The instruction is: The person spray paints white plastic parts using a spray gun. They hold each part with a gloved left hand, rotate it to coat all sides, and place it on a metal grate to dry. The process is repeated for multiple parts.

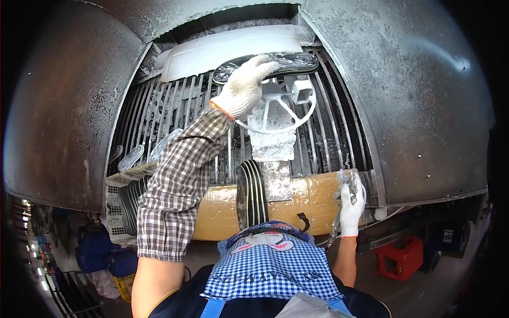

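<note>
My left hand (pixel 246 87), in a white knitted glove with a checked sleeve above it, reaches forward and grips a dark shoe sole (pixel 297 62). White streaks cover the inside of that sole. It sits over a round white-coated wheel-like stand (pixel 266 130), partly beneath my hand. At the right, my gloved right hand (pixel 351 209) is closed round a grimy metal spray gun (pixel 353 186), pointing away from me, with a crusted hose (pixel 334 233) below it. Close to my apron, a stack of dark soles with pale edges (pixel 252 193) stands on the brown tape-covered ledge (pixel 217 212).
Metal walls (pixel 424 106) enclose a slatted grate (pixel 185 106) with a pale board (pixel 233 47) at its back. A plastic crate (pixel 114 204) at the left holds more soles (pixel 135 204). Clear shoe-shaped pieces (pixel 132 157) lie beyond it. A red plastic stool (pixel 401 258) stands lower right.
</note>
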{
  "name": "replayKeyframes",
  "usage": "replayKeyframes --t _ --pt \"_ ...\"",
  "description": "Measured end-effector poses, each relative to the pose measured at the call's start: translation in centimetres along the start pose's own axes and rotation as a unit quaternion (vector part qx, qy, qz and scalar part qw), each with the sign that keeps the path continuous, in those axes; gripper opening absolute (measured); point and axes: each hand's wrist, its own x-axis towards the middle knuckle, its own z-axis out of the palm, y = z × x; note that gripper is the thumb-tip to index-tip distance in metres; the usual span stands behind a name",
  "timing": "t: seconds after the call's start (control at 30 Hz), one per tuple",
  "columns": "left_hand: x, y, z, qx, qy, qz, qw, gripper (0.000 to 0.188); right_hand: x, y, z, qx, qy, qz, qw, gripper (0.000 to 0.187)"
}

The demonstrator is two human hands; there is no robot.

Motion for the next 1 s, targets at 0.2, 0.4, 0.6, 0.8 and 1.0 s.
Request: replayKeyframes --t 0.2,0.4,0.6,0.8,1.0 --pt "-0.3 1.0 -1.2 -0.012 0.015 -0.028 0.999 0.064 0.3 -1.3 0.0 -0.008 -0.011 -0.036 0.999 0.062" --pt "-5.6 0.2 -1.4 0.004 0.336 0.010 0.942 0.046 0.6 -5.2 0.6 0.039 -0.057 -0.046 0.997 0.058" --pt "-14.1 0.7 2.1 -0.465 0.316 -0.478 0.675 0.047 1.5 -12.2 4.5 0.207 -0.141 -0.036 0.967 0.050" --pt "-16.3 2.8 6.7 -0.750 0.143 -0.394 0.512 0.044 2.4 -17.7 9.6 0.254 -0.275 -0.093 0.922 0.054" --pt "-15.4 3.0 8.1 -0.798 0.140 -0.383 0.443 0.044 2.7 -21.4 13.3 0.224 -0.277 -0.234 0.904 0.055"
